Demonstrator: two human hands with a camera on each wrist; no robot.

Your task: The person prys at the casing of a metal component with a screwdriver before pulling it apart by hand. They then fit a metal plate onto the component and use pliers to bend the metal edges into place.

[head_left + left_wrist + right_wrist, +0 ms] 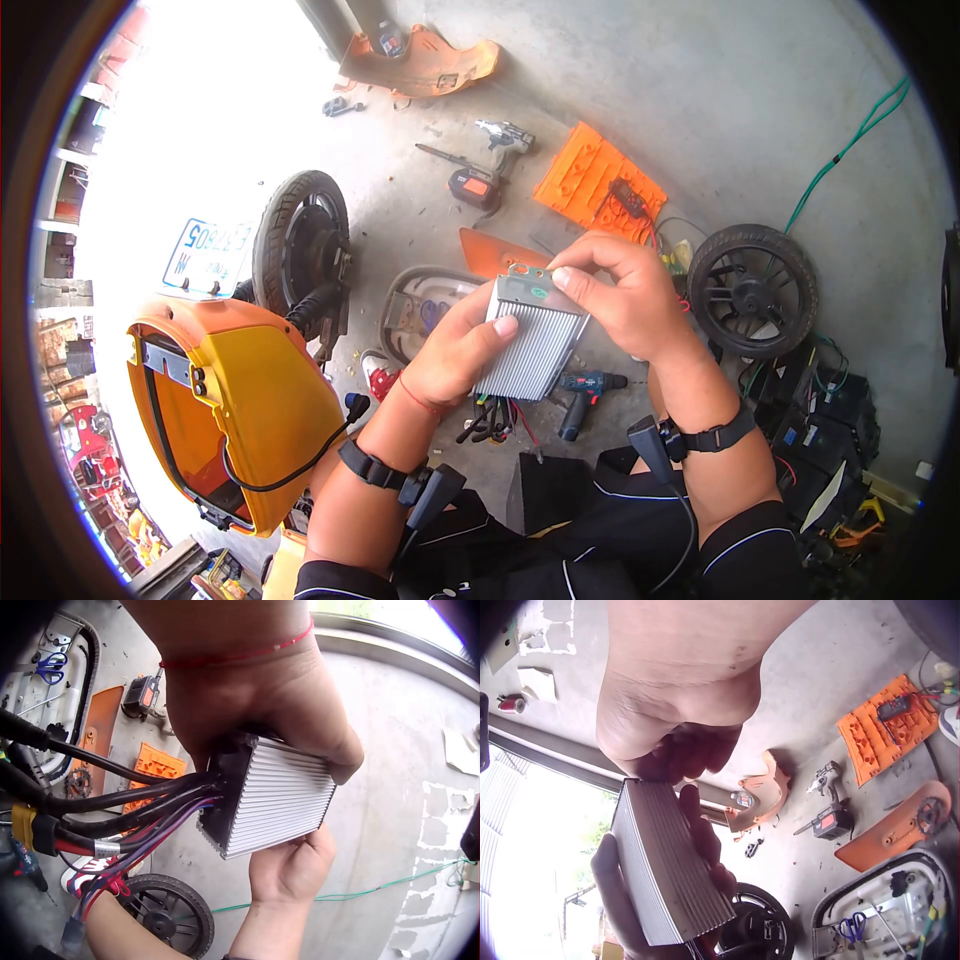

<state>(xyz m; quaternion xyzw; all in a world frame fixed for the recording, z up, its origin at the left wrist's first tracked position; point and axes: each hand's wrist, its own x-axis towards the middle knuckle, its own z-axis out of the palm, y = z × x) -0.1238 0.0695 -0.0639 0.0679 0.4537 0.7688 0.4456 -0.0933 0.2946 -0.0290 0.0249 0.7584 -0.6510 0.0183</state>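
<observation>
From where I stand, the person is holding a silver box (530, 355) up over the concrete floor, right between the two hands. The left hand (455, 350) has its fingers curled round the box's side, the thumb lying across the ridged face. The right hand (630, 295) pinches the far corner between thumb and forefinger, just beside the metal tab (528, 270) with its holes; the other fingers curl in.

Out of the near end, below the left fingers, hangs a bundle of wires (127, 799), thick black ones and thin coloured ones. A drill (592, 382) lies on the floor on the near side of the right fingers. Past the fingertips I see an orange panel (585, 175), and further left of it an impact wrench (507, 138). A tray (393, 312) sits just beyond the left fingers, blue scissors (853, 928) in it. Well to the left of those fingers stands a yellow shell (255, 390); right of the right fingers is a black wheel (755, 292).
</observation>
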